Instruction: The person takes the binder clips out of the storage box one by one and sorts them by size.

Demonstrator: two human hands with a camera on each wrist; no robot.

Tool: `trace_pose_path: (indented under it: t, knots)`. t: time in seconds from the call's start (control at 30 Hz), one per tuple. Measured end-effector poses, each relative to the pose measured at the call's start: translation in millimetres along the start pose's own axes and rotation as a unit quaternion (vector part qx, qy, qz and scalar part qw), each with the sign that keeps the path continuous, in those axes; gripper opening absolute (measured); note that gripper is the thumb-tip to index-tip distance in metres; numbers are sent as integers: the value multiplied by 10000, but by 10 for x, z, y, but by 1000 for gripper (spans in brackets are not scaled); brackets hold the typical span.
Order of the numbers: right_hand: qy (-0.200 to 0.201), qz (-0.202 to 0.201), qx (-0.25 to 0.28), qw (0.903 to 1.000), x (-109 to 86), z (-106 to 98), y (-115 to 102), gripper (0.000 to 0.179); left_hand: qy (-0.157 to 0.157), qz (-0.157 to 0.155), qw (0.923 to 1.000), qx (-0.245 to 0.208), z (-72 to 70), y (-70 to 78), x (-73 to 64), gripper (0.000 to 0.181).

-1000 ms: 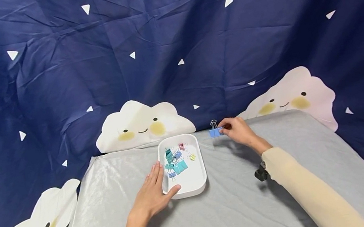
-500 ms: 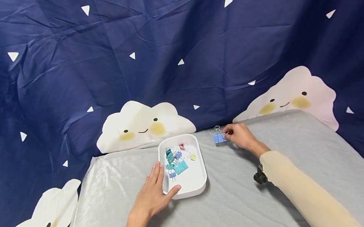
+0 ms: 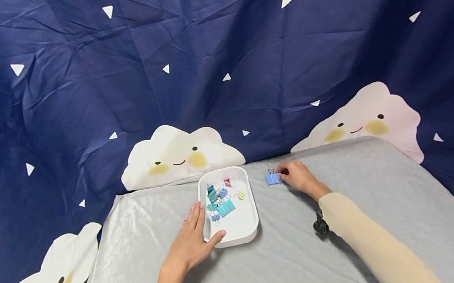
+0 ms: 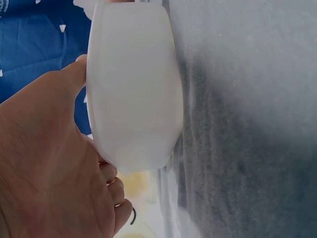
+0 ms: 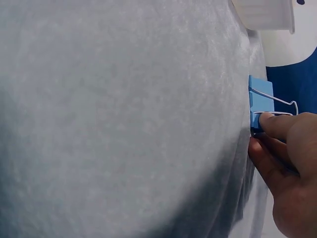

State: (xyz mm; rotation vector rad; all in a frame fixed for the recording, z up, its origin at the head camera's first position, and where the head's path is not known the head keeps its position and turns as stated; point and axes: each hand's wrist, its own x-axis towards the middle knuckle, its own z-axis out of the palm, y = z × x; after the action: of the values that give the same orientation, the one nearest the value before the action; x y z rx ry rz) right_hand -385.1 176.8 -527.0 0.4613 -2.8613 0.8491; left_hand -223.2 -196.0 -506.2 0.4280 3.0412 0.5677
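A large blue binder clip stands by the far edge of the cloth, its wire handles pointing up. My right hand pinches its right end between thumb and fingers; the right wrist view shows the thumb on the blue clip body. On the left, my left hand rests against the side of a white tray, fingers straight along the rim and thumb at the near corner. Inside the tray lie several binder clips: teal ones, small blue ones, a red one and a yellow one.
Grey cloth covers the table. A dark blue curtain with white triangles and clouds hangs behind its far edge. Small black devices are strapped at both wrists.
My right hand has brought the blue binder clip down and nearer, from the far edge onto or close to the cloth. The left hand and the tray have stayed in place.
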Motion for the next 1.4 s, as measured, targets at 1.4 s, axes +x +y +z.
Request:
trace_pose_path:
  t: [1.4]
  knots:
    - [466,-908,601,9930,65,-252,-787,6,96,-32,9997,243,-33,40,-65,110]
